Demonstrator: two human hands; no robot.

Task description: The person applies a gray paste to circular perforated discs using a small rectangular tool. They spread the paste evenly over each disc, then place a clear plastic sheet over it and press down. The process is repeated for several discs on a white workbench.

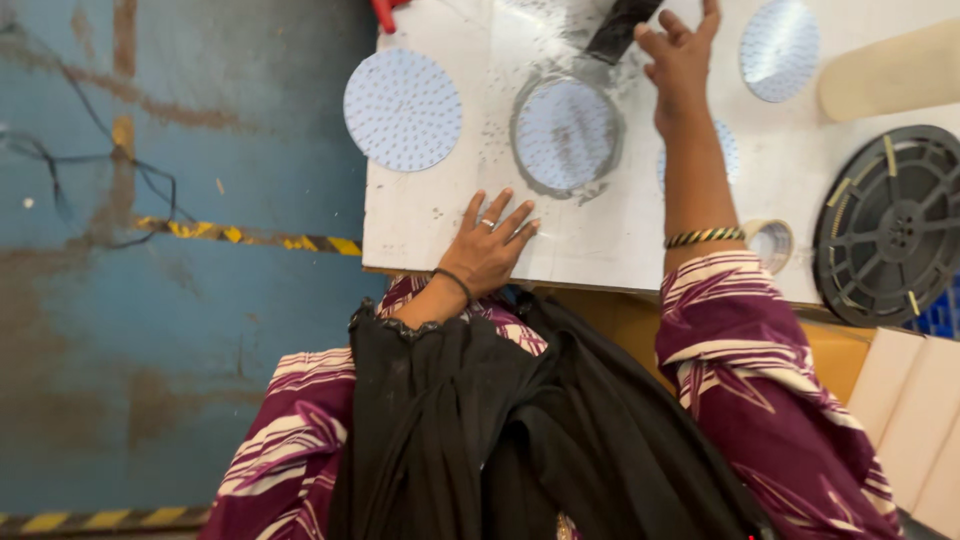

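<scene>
The left hand (490, 245) lies flat, fingers spread, on the white worktable (600, 240) just inside its near edge; it holds nothing. The right hand (680, 65) is extended toward the far side, fingers open and splayed, gripping nothing. Its fingertips are near a dark flat tool (620, 28), whose upper end is cut off by the frame; contact cannot be confirmed.

Between the hands a round perforated disc (566, 133) sits in a ring of grey smudge. A second perforated disc (403, 109) overhangs the table's left edge. A third disc (779, 48) lies far right; a fourth (727, 150) is mostly hidden behind the right forearm.

Open surface remains between the left hand and the central disc. To the right stand a black spoked reel (890, 225), a tape roll (771, 243) partly hidden by the sleeve, and a beige cylinder (890, 72). A red object (385, 12) at the top edge cannot be identified.
</scene>
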